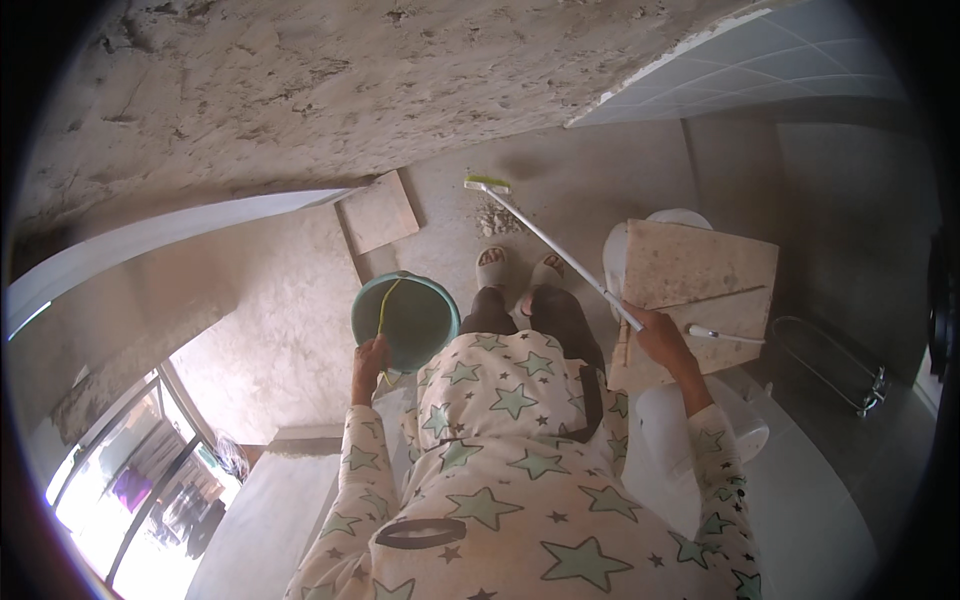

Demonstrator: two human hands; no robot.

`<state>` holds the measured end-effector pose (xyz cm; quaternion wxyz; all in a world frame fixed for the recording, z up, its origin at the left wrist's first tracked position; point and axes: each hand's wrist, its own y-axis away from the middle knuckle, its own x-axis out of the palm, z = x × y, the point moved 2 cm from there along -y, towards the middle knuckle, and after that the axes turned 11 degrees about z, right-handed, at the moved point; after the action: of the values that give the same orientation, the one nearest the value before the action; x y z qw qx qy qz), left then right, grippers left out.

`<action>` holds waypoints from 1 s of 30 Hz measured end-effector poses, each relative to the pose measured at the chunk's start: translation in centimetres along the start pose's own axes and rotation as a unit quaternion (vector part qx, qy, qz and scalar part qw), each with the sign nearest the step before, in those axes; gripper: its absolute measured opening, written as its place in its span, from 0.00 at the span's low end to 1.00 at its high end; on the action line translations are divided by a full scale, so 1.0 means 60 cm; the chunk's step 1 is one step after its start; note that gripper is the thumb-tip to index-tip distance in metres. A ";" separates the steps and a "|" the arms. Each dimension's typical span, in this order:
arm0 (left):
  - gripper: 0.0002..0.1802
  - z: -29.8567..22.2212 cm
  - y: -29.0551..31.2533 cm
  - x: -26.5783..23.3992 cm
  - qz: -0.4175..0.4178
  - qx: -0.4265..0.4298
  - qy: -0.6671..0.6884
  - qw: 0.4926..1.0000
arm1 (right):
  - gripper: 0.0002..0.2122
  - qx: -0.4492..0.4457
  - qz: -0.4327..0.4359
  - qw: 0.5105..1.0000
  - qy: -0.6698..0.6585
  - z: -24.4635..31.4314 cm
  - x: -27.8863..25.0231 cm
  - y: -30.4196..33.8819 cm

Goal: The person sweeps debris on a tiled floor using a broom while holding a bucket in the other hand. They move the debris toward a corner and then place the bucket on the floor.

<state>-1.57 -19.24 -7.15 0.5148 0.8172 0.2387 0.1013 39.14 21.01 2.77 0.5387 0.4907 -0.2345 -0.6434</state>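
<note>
Two hands, both full. The left hand (pixel 370 370) is closed around the yellow cord (pixel 384 306) of a green bucket (pixel 425 322), right at the bucket's near left edge. The bucket's mouth faces up, and the cord runs across the opening to the far rim. The right hand (pixel 662 338) has a snug fist on the white pole of a long-handled broom (pixel 563 256), gripping near the pole's near end. From there the pole slants off to the far left, ending in a white and yellow-green head (pixel 487 185). Can't tell if the bristles actually touch the floor (pixel 590 165).

Just on the near side of that head sits a little heap of pale rubble (pixel 500 217), with two sandalled feet (pixel 520 268) right behind it. A flat board (pixel 380 212) lies left of the heap, against the step edge.

Over on the right, a couple of stained boards (pixel 690 265) rest on something white and rounded, mostly hidden. Some white stick-like thing (pixel 705 331) shows over them; no clue what it is. Further right there's a metal tap (pixel 875 390). Rough, patchy wall (pixel 330 95) on the far side, pale tiles (pixel 760 65) at far right, bright glazed opening (pixel 145 490) at near left.
</note>
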 end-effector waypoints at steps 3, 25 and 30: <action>0.22 -0.001 -0.004 0.001 0.011 0.000 -0.010 1.000 | 0.28 0.055 -0.013 0.996 0.065 0.013 0.002 0.002; 0.23 -0.023 -0.001 0.012 0.005 0.012 0.000 1.000 | 0.26 0.000 -0.043 0.985 0.169 0.053 0.026 -0.075; 0.23 -0.010 -0.003 0.008 0.005 0.007 -0.006 1.000 | 0.25 0.001 -0.005 0.977 0.213 0.077 0.041 -0.099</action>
<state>-1.45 -18.46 -7.05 0.5097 0.8226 0.2323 0.0976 32.48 19.54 -1.20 0.5727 0.6179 -0.1129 -0.5267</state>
